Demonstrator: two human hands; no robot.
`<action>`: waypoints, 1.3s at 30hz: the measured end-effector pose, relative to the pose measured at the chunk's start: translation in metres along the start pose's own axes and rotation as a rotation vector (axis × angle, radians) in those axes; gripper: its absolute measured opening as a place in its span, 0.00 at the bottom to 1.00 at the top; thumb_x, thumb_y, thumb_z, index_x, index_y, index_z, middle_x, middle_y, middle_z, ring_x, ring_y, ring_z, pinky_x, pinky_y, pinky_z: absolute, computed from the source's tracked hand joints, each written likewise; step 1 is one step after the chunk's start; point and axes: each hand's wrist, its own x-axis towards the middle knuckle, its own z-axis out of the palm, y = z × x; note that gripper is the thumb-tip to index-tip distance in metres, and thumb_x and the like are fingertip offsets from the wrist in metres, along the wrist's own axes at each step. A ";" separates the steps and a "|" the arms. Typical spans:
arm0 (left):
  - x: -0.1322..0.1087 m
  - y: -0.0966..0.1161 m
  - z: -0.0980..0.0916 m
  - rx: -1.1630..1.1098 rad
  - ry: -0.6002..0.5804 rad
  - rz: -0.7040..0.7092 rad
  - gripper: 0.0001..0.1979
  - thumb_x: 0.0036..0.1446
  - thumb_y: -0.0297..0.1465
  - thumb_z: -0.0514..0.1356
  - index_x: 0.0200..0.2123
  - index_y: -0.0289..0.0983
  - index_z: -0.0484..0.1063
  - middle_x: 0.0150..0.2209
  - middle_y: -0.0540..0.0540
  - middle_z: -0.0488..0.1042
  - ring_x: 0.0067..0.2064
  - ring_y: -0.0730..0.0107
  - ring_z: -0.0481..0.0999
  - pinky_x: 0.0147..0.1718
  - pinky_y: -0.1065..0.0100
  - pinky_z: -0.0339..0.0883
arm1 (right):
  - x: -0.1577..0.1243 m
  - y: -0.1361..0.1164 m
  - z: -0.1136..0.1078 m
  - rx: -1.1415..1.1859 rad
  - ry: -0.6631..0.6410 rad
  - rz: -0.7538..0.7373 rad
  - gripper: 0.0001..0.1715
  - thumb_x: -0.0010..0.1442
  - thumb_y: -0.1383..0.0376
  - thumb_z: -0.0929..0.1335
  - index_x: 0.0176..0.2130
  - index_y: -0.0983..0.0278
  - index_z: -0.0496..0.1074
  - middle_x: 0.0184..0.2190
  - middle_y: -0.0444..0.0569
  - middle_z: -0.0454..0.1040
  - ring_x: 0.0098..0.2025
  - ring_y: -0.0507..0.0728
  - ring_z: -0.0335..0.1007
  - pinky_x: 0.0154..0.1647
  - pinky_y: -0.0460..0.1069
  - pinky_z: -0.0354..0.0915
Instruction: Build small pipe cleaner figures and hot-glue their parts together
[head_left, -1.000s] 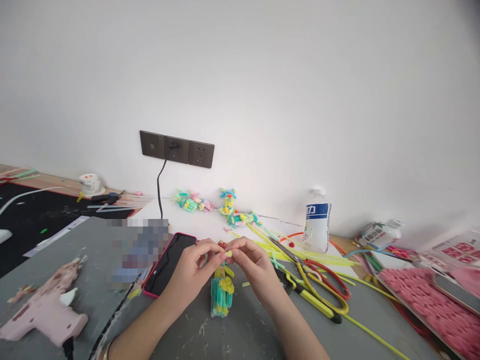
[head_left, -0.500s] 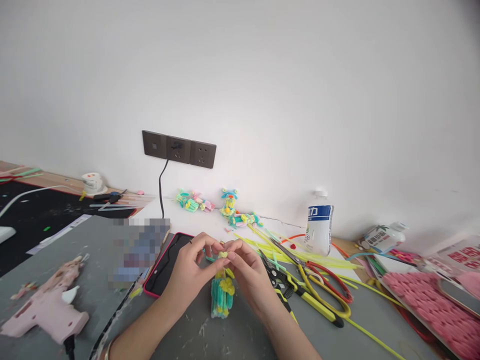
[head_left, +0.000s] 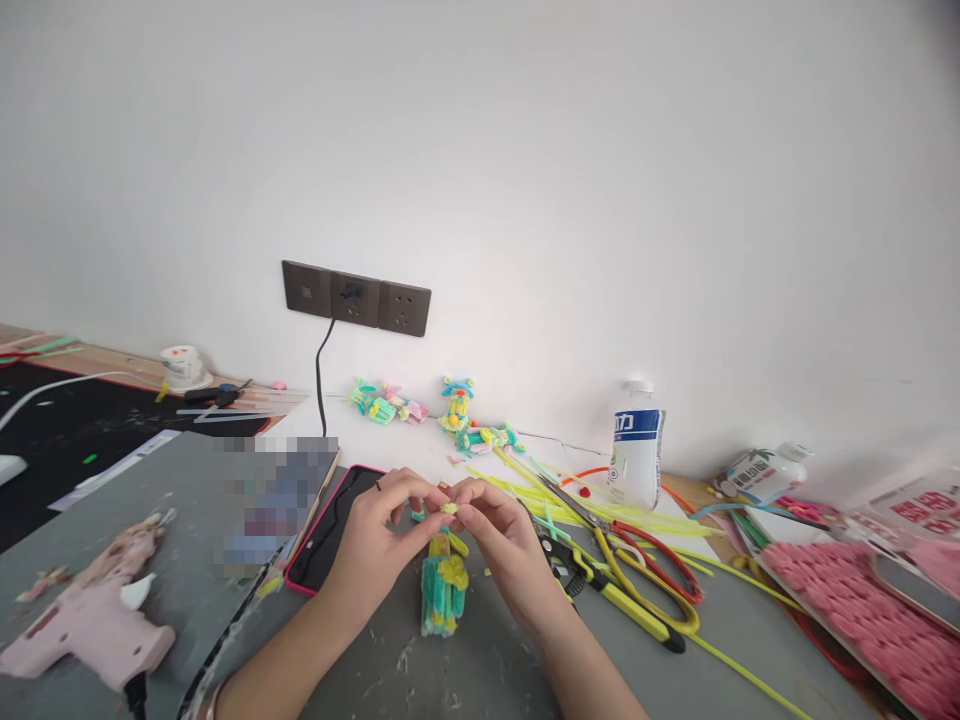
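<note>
The left hand (head_left: 386, 525) and right hand (head_left: 501, 532) hold a yellow piece (head_left: 448, 508) in a closed pinch, near the teal bundle (head_left: 442, 597). Shaping appears in hand; the next move likely calls for steady pressure.

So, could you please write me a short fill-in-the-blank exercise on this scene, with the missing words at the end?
1. The left hand and the right hand have a small ____ piece at their fingertips.
2. In the picture, the pink glue gun lies to the ____ of the phone.
3. The scissors have one yellow handle loop and one ____ loop.
4. The black cord is plugged into the ____ of the three wall panels.

Missing words: yellow; left; red; middle.
</note>
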 end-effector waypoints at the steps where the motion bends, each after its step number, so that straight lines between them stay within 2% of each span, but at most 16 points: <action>1: 0.000 0.000 0.000 0.001 0.002 0.007 0.03 0.57 0.31 0.63 0.32 0.39 0.74 0.29 0.50 0.74 0.30 0.70 0.70 0.27 0.70 0.59 | 0.000 0.000 0.000 -0.014 -0.006 -0.003 0.11 0.62 0.58 0.70 0.33 0.62 0.72 0.32 0.45 0.68 0.35 0.53 0.62 0.38 0.47 0.62; 10: 0.000 0.001 0.000 0.010 0.047 0.052 0.03 0.55 0.27 0.65 0.31 0.41 0.78 0.29 0.50 0.77 0.30 0.71 0.72 0.26 0.71 0.60 | 0.000 -0.002 -0.002 -0.048 -0.014 -0.012 0.12 0.62 0.57 0.70 0.33 0.62 0.71 0.32 0.45 0.66 0.35 0.53 0.62 0.38 0.47 0.62; 18: 0.003 0.005 -0.001 0.001 0.054 0.008 0.02 0.55 0.28 0.64 0.32 0.40 0.77 0.29 0.49 0.78 0.30 0.71 0.72 0.26 0.71 0.60 | 0.001 -0.003 -0.002 -0.086 0.006 -0.007 0.13 0.61 0.56 0.70 0.32 0.62 0.72 0.32 0.45 0.67 0.35 0.54 0.61 0.39 0.47 0.61; 21: 0.003 0.006 -0.001 -0.033 0.014 -0.042 0.03 0.53 0.31 0.65 0.32 0.39 0.78 0.30 0.48 0.78 0.30 0.70 0.73 0.26 0.71 0.60 | 0.001 -0.004 -0.001 -0.063 0.029 0.008 0.14 0.60 0.55 0.71 0.31 0.62 0.71 0.32 0.46 0.67 0.36 0.54 0.62 0.40 0.48 0.61; 25: 0.004 0.006 -0.001 -0.095 -0.060 -0.127 0.08 0.57 0.35 0.61 0.31 0.37 0.76 0.29 0.47 0.76 0.29 0.70 0.71 0.25 0.71 0.59 | 0.001 -0.005 -0.002 -0.081 0.045 0.009 0.15 0.59 0.54 0.71 0.31 0.62 0.72 0.31 0.45 0.67 0.35 0.55 0.62 0.39 0.48 0.61; 34: 0.005 0.012 -0.002 -0.176 -0.239 -0.251 0.11 0.59 0.37 0.58 0.29 0.37 0.73 0.27 0.49 0.70 0.28 0.72 0.65 0.26 0.70 0.56 | 0.002 -0.005 -0.006 -0.102 0.000 -0.018 0.13 0.61 0.54 0.70 0.33 0.62 0.73 0.31 0.45 0.68 0.35 0.54 0.63 0.40 0.48 0.62; 39: 0.006 0.012 -0.001 -0.214 -0.238 -0.268 0.12 0.58 0.38 0.59 0.27 0.36 0.72 0.26 0.49 0.69 0.26 0.73 0.62 0.25 0.70 0.56 | 0.002 -0.004 -0.006 -0.095 -0.003 -0.025 0.12 0.61 0.55 0.70 0.37 0.61 0.75 0.33 0.46 0.71 0.35 0.54 0.65 0.40 0.48 0.64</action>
